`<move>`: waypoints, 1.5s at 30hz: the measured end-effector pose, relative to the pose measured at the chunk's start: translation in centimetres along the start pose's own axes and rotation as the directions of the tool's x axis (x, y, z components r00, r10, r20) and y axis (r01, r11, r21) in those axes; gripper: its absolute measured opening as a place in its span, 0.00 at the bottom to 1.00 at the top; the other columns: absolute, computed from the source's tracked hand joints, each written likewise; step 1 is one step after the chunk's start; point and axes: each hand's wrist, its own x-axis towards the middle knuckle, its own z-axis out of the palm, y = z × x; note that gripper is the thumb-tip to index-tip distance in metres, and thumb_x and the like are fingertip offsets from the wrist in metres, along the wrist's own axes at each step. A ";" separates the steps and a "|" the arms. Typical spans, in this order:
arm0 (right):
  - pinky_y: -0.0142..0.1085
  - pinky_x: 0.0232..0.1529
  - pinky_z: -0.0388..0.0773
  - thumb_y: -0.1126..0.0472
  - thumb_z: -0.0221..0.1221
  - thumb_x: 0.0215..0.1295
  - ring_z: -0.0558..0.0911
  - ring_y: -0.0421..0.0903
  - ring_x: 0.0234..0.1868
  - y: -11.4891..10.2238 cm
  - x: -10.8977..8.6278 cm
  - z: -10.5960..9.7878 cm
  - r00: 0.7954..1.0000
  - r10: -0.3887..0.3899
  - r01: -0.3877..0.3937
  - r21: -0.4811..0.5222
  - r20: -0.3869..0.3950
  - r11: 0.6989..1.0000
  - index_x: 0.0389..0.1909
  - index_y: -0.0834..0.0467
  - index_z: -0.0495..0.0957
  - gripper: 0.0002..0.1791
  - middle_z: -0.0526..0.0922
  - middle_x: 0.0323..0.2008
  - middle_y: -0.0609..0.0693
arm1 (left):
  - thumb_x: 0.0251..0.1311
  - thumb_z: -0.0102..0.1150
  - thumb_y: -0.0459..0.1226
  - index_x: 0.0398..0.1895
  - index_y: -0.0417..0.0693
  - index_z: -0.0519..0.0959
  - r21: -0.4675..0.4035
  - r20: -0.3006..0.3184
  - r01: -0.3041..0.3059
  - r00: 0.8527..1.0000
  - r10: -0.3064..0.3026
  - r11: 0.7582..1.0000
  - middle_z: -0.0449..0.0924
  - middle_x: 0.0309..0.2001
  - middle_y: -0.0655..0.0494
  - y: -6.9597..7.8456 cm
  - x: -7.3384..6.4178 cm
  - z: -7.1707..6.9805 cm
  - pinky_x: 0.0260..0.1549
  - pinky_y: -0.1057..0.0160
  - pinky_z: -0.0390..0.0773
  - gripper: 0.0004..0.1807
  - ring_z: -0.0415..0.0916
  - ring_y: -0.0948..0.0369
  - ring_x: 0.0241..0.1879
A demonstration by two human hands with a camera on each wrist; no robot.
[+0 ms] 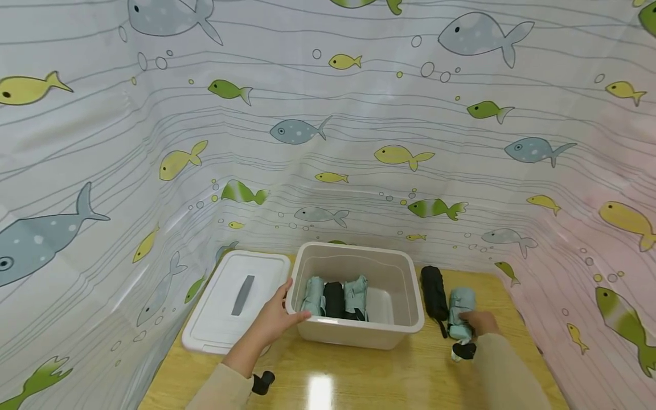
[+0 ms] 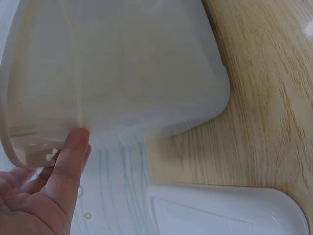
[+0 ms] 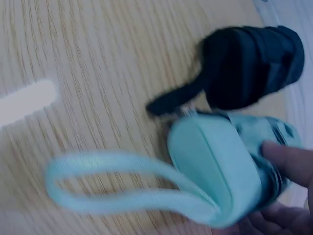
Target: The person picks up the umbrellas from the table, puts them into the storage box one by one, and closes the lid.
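My left hand [image 1: 275,316] grips the left end of a beige plastic storage box [image 1: 359,336], thumb at the front rim. In the left wrist view, a finger lies along the outer wall of the box [image 2: 146,63], below the rim. Inside stand two mint-green folding umbrellas [image 1: 313,296] with a black folding umbrella [image 1: 335,300] between them. To the right of the box, my right hand [image 1: 482,323] holds another mint-green folding umbrella [image 3: 210,166], its strap loop hanging out. Beside it lies a second black folding umbrella [image 1: 434,293], strap toward me.
A white lid [image 1: 210,319] with a grey handle lies left of the box. The wooden table [image 1: 307,387] is bordered by fish-patterned sheeting [image 1: 359,188] at the back and sides.
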 end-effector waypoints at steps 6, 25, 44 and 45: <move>0.47 0.32 0.85 0.66 0.62 0.64 0.83 0.52 0.26 0.4 0.0 -0.9 0.974 0.042 -0.087 0.201 0.222 0.976 0.48 0.87 0.63 0.28 0.79 0.26 0.62 | 0.51 0.75 0.55 0.81 0.46 0.48 0.012 0.002 -0.005 1.000 0.005 1.000 0.61 0.73 0.38 -0.1 -0.1 -0.2 0.51 0.47 0.79 0.61 0.70 0.43 0.63; 0.41 0.40 0.84 0.63 0.65 0.66 0.84 0.45 0.33 -4.6 -3.8 -6.7 0.938 -0.116 0.093 0.086 0.327 0.992 0.56 0.88 0.62 0.35 0.82 0.35 0.58 | 0.50 0.76 0.55 0.81 0.47 0.48 0.019 0.022 -0.005 1.000 0.005 1.000 0.61 0.72 0.37 -0.1 0.1 -0.6 0.51 0.48 0.79 0.62 0.71 0.42 0.63; 0.40 0.43 0.84 0.59 0.61 0.71 0.85 0.45 0.37 -17.0 -11.4 -8.1 0.848 -0.279 0.298 0.029 0.452 0.954 0.61 0.81 0.63 0.32 0.82 0.39 0.54 | 0.50 0.76 0.55 0.81 0.46 0.47 -0.015 0.034 -0.007 0.999 0.008 1.000 0.61 0.72 0.37 -0.2 0.0 -0.6 0.54 0.47 0.78 0.63 0.69 0.41 0.65; 0.39 0.43 0.84 0.58 0.61 0.72 0.85 0.44 0.37 -17.5 -11.5 -8.0 0.839 -0.281 0.303 0.030 0.467 0.953 0.60 0.80 0.64 0.31 0.82 0.39 0.53 | 0.50 0.76 0.55 0.81 0.46 0.47 -0.012 0.036 -0.007 0.999 0.007 1.000 0.61 0.73 0.37 -0.2 0.1 -0.6 0.54 0.47 0.78 0.63 0.69 0.41 0.65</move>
